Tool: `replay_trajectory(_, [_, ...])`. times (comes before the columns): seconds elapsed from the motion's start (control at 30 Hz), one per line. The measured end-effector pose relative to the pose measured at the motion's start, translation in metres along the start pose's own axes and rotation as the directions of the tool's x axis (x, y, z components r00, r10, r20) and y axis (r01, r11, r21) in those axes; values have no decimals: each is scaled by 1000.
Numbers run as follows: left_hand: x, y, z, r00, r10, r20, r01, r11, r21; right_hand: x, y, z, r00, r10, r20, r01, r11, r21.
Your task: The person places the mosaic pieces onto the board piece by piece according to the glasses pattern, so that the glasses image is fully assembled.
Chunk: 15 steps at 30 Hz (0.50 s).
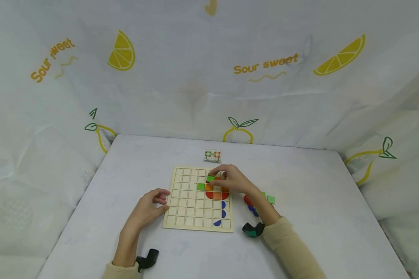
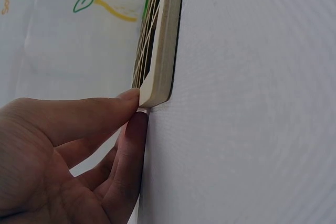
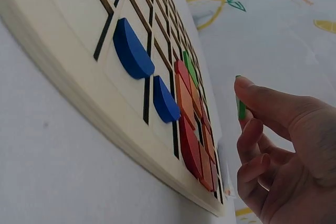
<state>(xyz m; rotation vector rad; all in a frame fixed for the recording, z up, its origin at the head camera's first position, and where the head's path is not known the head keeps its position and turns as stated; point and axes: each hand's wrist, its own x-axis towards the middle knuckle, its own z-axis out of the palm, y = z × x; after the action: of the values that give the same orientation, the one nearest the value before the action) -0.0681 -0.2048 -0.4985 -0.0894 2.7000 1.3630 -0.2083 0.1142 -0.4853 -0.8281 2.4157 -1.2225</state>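
My right hand pinches a green square piece between thumb and fingers above the upper right of the wooden grid board. In the right wrist view, this green piece stands on edge in the fingertips of the right hand, apart from the board. Under and beside the hand lie orange pieces, red pieces and another green square in the cells. My left hand touches the board's left edge with thumb and fingertips, fingers loosely bent; the left wrist view shows its thumb against the rim.
Several blue pieces lie in the board's right part. A small pattern card lies behind the board. Loose red, blue and green pieces lie right of the board, partly hidden by the right forearm. A printed white cloth hangs behind the table.
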Motion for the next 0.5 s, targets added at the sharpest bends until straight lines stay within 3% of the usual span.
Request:
replay_trajectory(0.3, [0, 1, -1, 1000, -3, 6, 3, 1000, -14, 19, -9, 23, 996, -47, 72, 47, 999, 6])
replay_trajectory(0.5, [0, 0, -1, 1000, 4, 1, -4, 1000, -17, 28, -14, 33, 990, -77, 122, 83, 996, -45])
